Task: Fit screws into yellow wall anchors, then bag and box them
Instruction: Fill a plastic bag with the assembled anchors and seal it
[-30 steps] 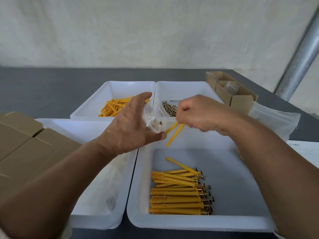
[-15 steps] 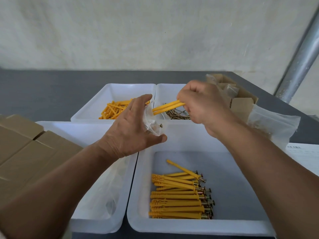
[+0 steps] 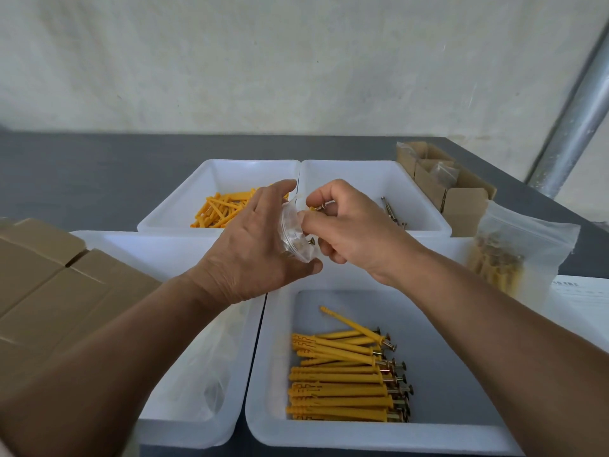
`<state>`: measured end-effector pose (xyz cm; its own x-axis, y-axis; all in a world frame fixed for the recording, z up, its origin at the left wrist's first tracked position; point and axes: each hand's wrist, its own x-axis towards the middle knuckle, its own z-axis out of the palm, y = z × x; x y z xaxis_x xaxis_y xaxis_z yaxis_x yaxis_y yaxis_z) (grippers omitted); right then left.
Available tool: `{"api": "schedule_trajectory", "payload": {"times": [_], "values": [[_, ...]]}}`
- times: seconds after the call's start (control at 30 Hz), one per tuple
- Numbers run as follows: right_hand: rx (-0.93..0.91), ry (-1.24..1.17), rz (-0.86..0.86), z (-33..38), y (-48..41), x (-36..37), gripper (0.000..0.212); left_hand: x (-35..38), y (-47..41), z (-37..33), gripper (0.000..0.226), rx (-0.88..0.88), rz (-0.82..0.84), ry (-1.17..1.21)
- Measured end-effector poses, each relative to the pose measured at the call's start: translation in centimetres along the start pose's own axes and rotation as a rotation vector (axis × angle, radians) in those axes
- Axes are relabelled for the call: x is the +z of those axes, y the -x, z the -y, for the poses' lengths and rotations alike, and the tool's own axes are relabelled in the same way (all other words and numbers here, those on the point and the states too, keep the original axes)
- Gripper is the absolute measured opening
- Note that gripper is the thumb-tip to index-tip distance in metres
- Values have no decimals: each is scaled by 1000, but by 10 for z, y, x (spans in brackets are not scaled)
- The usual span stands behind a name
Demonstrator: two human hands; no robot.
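My left hand (image 3: 253, 245) holds a small clear plastic bag (image 3: 294, 233) above the trays, its mouth turned to the right. My right hand (image 3: 349, 225) grips yellow anchors with screws at the bag's mouth; only a yellow tip and the screw heads (image 3: 319, 207) show past the fingers. A screw head shows inside the bag. Assembled yellow anchors (image 3: 346, 379) lie stacked in the near right white tray (image 3: 461, 338). Loose yellow anchors (image 3: 220, 210) fill the far left tray (image 3: 184, 199), and loose screws (image 3: 392, 214) lie in the far right tray (image 3: 425, 206).
Flat cardboard boxes (image 3: 56, 285) are stacked at the left. The near left tray (image 3: 158, 255) holds clear bags (image 3: 204, 377). Open small cardboard boxes (image 3: 445, 179) stand at the back right, with a filled zip bag (image 3: 514, 255) and a white sheet (image 3: 586, 308) in front of them. A metal pole (image 3: 573, 127) rises at the right.
My right hand swung the anchors from pointing left above the bag and brought them down to the bag's mouth, close against my left hand. The bag stayed roughly in place.
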<state>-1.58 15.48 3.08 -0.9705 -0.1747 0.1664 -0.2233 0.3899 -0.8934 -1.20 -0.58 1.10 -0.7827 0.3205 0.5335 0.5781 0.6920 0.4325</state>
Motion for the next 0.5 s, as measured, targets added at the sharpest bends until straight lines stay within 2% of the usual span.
{"api": "schedule_trajectory", "payload": {"times": [0.07, 0.17, 0.37, 0.5], "values": [[7, -3, -12, 1, 1, -1, 27, 0, 0, 0, 107, -7, -2, 10], [-103, 125, -46, 0, 1, -3, 9, 0, 1, 0, 107, -11, -5, 19], [-185, 223, 43, 3, 7, -6, 22, 0, 1, 1, 105, -17, 1, 21], [-124, 230, -174, 5, 2, -15, 26, 0, 1, 1, 106, -55, -3, 52]]}}
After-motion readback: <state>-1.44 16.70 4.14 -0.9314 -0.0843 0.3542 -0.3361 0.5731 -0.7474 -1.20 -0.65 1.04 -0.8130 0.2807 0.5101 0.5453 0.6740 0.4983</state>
